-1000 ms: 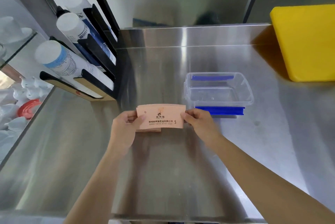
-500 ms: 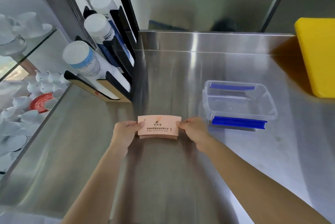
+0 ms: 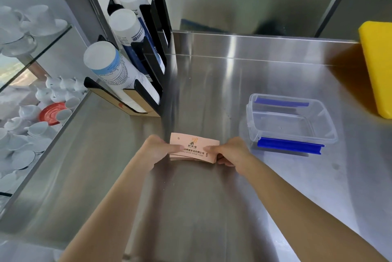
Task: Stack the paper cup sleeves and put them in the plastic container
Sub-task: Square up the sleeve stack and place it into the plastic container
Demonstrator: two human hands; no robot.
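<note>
A stack of flat pink paper cup sleeves (image 3: 194,145) with dark print lies on the steel counter in front of me. My left hand (image 3: 158,151) pinches the stack's left end, thumb on top. My right hand (image 3: 230,152) pinches its right end the same way. The sleeves' edges line up, with the lower ones showing along the near side. The clear plastic container (image 3: 291,122) with blue clips stands open and empty to the right of my right hand, a short gap away.
A black rack of paper cup stacks (image 3: 127,70) stands at the back left. A yellow block (image 3: 377,66) sits at the far right. White cups and a red saucer (image 3: 52,112) fill glass shelves on the left, beyond the steel counter (image 3: 212,208).
The top sleeve, held higher and offset one second ago, now rests squarely on the pile, and both hands have closed in on the stack's ends. The view has shifted left.
</note>
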